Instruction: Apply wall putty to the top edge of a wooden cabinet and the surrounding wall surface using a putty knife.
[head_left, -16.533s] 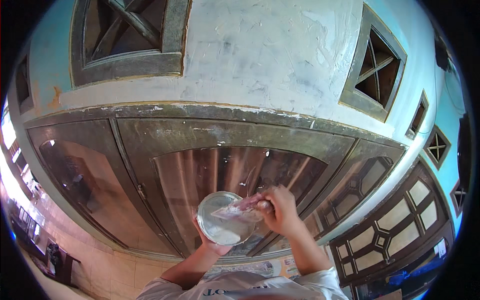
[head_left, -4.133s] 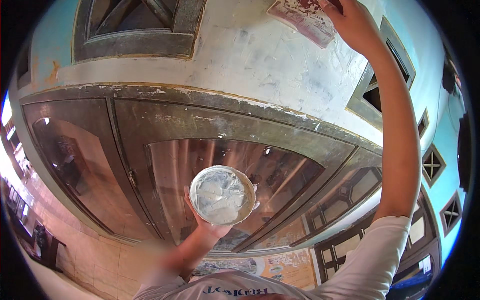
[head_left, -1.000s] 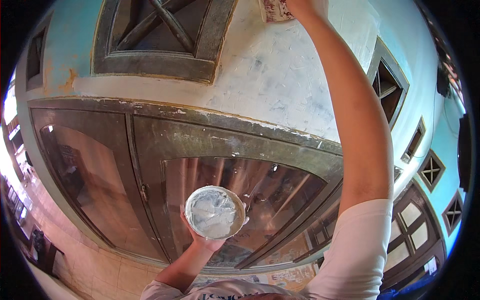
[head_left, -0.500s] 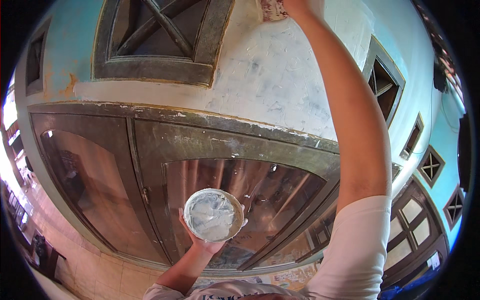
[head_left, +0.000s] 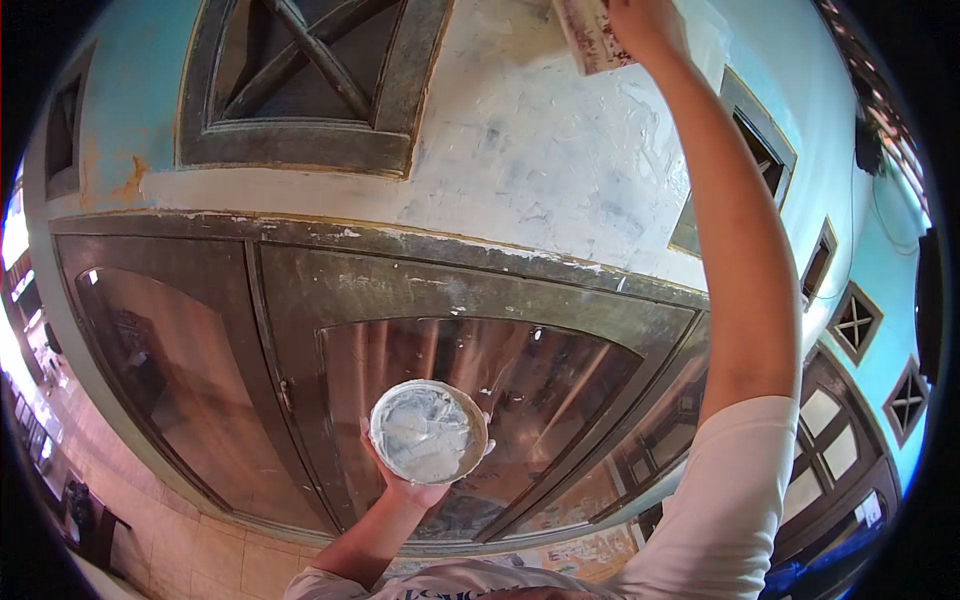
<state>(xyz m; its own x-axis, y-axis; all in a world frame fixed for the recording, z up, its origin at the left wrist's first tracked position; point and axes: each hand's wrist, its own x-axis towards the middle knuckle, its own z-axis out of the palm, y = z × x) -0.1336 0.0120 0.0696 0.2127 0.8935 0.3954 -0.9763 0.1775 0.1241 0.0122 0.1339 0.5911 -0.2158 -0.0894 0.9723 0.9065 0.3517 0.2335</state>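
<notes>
My left hand [head_left: 412, 491] supports a round tub [head_left: 481, 428] from below, its fingers wrapped around the side. White paste [head_left: 425, 430] covers the inside of the tub, with smears along the rim. High up at the top edge, my right hand [head_left: 648, 32] grips a wide flat scraper [head_left: 590, 38] with reddish-brown specks on its face. The scraper lies at or close to the wall [head_left: 530, 150], which is coated in patchy white and grey paste; whether it touches cannot be made out. Its upper part is cut off by the frame.
A dark wooden vent frame [head_left: 290, 140] with crossed bars sits left of the coated patch. Below runs a paint-flecked wooden lintel [head_left: 400, 240] over glazed panels [head_left: 480, 360]. More framed openings [head_left: 855, 322] line the turquoise wall at right. Tiled floor [head_left: 210, 545] shows at lower left.
My right hand and the scraper have shifted right and slightly down, so more of the scraper shows. My left hand keeps the tub in nearly the same spot.
</notes>
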